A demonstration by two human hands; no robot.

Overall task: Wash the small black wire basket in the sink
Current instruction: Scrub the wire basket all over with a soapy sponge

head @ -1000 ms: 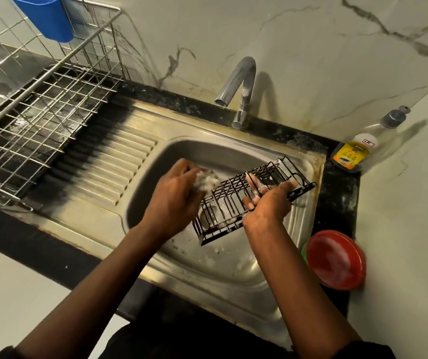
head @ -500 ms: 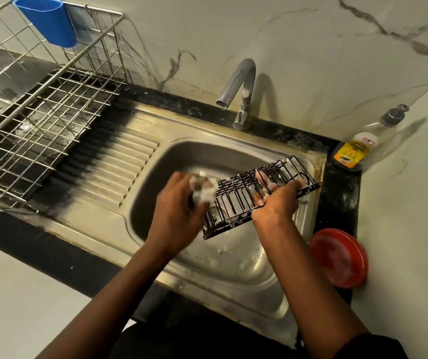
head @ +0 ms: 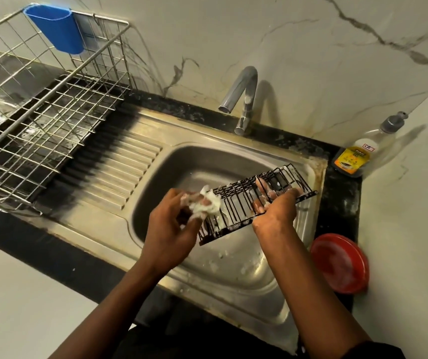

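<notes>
Item: small black wire basket (head: 246,206), held tilted in the air above the bowl of the sink (head: 155,198), its far end reaching over the sink's right rim and its near end low over the middle of the bowl. Risks, as judged: the wires look wet and foamy, and only one hand carries the basket, so a firm scrub against its left end could twist it loose and drop it into the sink. Fingers threaded between the wires could get pinched if it turns. Foam may stay in the corners, since no water shows at the tap (head: 244,99) behind the sink. Right hand (head: 276,211): clenched on the basket's near edge, fingers curled through the wires from below, thumb along the rim. Left hand (head: 171,224): closed around a foamy white scrubber (head: 207,203), pressing it to the basket's left end; what the scrubber is made of cannot be told. Nearby: red dish (head: 340,263) just right of the sink, soap bottle (head: 355,156) at the sink's back right corner.
</notes>
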